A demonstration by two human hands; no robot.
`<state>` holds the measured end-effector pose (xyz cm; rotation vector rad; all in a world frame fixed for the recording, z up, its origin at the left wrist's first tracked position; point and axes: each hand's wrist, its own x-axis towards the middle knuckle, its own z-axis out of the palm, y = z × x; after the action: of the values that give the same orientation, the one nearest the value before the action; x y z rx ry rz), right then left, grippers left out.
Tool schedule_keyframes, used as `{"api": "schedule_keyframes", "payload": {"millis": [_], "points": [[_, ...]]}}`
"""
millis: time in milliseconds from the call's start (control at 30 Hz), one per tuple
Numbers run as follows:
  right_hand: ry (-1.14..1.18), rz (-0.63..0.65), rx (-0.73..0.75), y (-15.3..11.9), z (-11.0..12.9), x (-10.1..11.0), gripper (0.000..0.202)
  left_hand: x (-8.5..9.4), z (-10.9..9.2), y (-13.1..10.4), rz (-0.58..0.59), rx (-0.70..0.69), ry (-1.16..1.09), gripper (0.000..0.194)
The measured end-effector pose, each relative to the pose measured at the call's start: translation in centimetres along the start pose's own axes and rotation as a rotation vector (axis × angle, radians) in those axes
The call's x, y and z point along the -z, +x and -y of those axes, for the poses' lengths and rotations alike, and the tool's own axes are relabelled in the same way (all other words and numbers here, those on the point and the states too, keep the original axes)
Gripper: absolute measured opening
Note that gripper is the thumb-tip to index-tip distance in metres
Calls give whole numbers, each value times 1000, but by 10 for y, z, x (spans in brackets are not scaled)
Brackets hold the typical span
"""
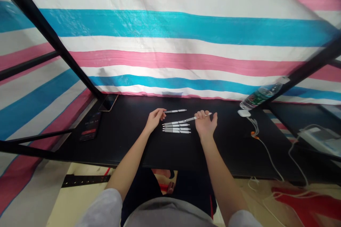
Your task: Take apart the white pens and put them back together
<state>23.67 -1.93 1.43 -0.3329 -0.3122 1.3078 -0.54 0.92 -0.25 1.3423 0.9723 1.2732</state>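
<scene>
My left hand [155,118] has its fingertips closed on the left end of a white pen [176,111], which lies sideways near the back of the black table [128,142]. Between the fingers of my right hand [205,125] is another white pen [190,118], slanting down to the left with its lower end close to the row below. Several white pens with grey grips [176,128] lie there side by side, all pointing left, between my two hands. The right palm is turned upward and its thumb stands apart.
At the left lie a dark phone [90,126] and another flat device [108,102]. A plastic bottle [262,94] leans at the back right, beside a white charger [244,113] with cables [269,152]. Black frame bars [50,35] and striped sheeting [170,28] enclose the table.
</scene>
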Motion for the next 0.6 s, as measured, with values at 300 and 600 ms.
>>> {"api": "schedule_keyframes", "payload": {"millis": [300, 600], "points": [[-49, -23, 40, 2, 1, 1, 40, 2, 5, 1, 13, 3, 24, 43], [-188, -61, 75, 2, 1, 1, 43, 1, 0, 0, 12, 20, 21, 41]]}}
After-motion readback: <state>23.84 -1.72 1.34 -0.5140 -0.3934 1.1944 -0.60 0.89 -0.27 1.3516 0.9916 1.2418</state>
